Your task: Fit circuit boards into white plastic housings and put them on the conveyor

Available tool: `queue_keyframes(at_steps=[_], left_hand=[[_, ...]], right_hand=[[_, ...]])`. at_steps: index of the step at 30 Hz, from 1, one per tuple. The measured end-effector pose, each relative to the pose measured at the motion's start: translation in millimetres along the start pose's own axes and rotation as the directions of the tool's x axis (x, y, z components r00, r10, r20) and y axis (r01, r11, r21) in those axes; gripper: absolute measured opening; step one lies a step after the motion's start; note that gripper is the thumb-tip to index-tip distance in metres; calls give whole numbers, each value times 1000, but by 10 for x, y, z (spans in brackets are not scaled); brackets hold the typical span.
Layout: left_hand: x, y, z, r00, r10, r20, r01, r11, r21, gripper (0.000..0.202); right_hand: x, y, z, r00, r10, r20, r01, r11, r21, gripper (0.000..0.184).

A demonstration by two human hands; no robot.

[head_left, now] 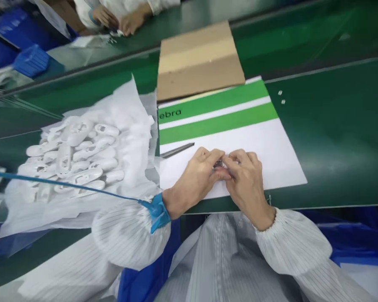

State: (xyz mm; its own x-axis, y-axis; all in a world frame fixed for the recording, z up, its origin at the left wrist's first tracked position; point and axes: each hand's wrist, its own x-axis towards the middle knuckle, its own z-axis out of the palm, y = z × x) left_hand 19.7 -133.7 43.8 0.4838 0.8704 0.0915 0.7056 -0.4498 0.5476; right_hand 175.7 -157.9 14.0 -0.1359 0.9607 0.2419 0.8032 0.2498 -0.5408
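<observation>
My left hand (197,178) and my right hand (245,180) meet over a white and green printed box top (280,167), which bears the letters "ebra". Between their fingertips is a small dark metal part (219,164), mostly hidden by my fingers. A slim grey metal strip (177,149) lies on the white surface left of my left hand. Further left, a heap of white moulded plastic parts (78,155) rests on a crumpled clear plastic bag (130,126). A blue wrist strap (156,212) circles my left wrist.
A flat cardboard sheet (198,63) lies beyond the printed box on the green bench mat (327,138). A co-worker's hands (113,19) work across the far belt, near blue crates (31,61). Several tiny clear pieces (281,97) lie on the mat.
</observation>
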Motion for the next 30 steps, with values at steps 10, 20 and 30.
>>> queue_keyframes(at_steps=[10, 20, 30], left_hand=[[45, -42, -282, 964, 2, 264, -47, 985, 164, 31], [-110, 42, 25, 996, 33, 86, -48, 983, 179, 17], [86, -155, -269, 962, 119, 245, -128, 992, 20, 25]], right_hand=[[146, 154, -315, 980, -100, 175, 76, 987, 139, 25], [76, -26, -213, 920, -321, 224, 375, 888, -267, 36], [214, 70, -202, 927, -233, 294, 262, 963, -64, 20]])
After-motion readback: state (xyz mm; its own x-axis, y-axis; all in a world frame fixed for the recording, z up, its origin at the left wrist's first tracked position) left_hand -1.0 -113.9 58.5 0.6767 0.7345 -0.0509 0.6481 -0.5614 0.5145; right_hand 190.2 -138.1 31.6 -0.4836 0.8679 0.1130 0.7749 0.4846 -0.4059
